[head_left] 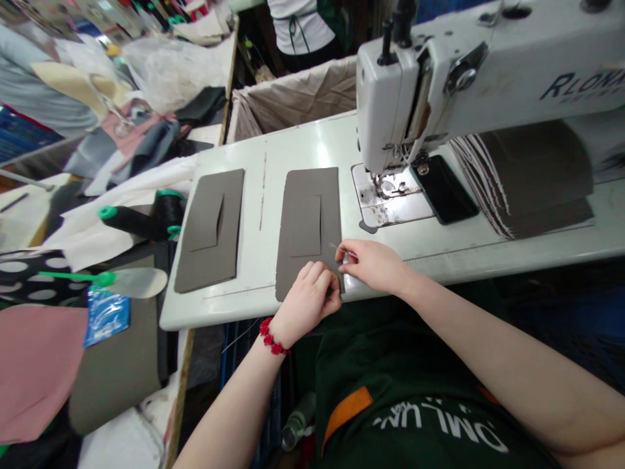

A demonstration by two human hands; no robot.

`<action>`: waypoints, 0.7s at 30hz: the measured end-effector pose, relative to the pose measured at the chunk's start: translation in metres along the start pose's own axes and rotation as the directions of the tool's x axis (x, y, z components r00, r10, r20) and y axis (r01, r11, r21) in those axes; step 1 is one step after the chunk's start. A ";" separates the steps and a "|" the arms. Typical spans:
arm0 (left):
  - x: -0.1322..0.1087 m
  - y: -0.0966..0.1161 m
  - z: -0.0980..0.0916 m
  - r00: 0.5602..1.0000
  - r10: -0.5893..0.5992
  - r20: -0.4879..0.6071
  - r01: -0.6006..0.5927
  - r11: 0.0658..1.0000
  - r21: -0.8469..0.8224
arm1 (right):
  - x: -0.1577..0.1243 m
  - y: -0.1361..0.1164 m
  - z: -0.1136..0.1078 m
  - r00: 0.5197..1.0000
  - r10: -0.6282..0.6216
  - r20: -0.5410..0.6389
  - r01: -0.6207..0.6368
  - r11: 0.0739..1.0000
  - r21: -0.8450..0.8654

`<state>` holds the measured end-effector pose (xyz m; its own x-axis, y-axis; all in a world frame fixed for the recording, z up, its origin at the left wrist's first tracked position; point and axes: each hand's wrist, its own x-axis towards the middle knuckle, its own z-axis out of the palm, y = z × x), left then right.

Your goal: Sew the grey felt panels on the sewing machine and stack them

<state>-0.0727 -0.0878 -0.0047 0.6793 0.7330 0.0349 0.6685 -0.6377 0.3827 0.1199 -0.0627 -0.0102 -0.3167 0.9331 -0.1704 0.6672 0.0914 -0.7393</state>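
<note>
A grey leather-like panel [306,225] with a sewn pocket strip lies flat on the white sewing table [293,143], near its front edge. My left hand [308,301], with a red bead bracelet on the wrist, is closed on the panel's near right corner. My right hand [370,264] pinches a small metal thread snip at the same corner, right beside the left hand. Thin loose threads stick out between the two hands. A second matching grey panel [211,228] lies flat to the left.
The white sewing machine [478,71] stands at the right, with a dark phone [444,190] under its arm and a stack of grey panels [532,176] behind. Black thread cones [146,218] lie off the table's left edge. A fabric-lined bin [293,98] and another person stand beyond.
</note>
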 end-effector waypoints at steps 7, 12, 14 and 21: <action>-0.018 0.000 -0.009 0.984 -0.136 -0.114 0.104 0.963 -0.247 | 0.001 -0.003 -0.001 1.000 0.024 0.013 -0.024 1.000 0.000; -0.033 0.013 -0.006 0.924 -0.380 -0.042 0.258 0.701 -0.665 | 0.002 -0.003 -0.001 1.000 0.017 0.021 -0.018 1.000 0.014; -0.039 0.021 -0.002 0.885 -0.465 0.003 0.279 0.527 -0.803 | 0.002 -0.002 0.000 0.999 0.020 0.029 -0.021 1.000 0.013; -0.051 0.035 0.009 0.780 -0.626 0.029 0.263 0.286 -0.921 | 0.002 -0.001 0.000 0.999 0.018 0.038 -0.018 1.000 0.003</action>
<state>-0.0818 -0.1496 -0.0014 0.1201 0.9637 -0.2385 0.0912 0.2285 0.9693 0.1185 -0.0604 -0.0097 -0.3303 0.9205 -0.2088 0.6710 0.0734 -0.7378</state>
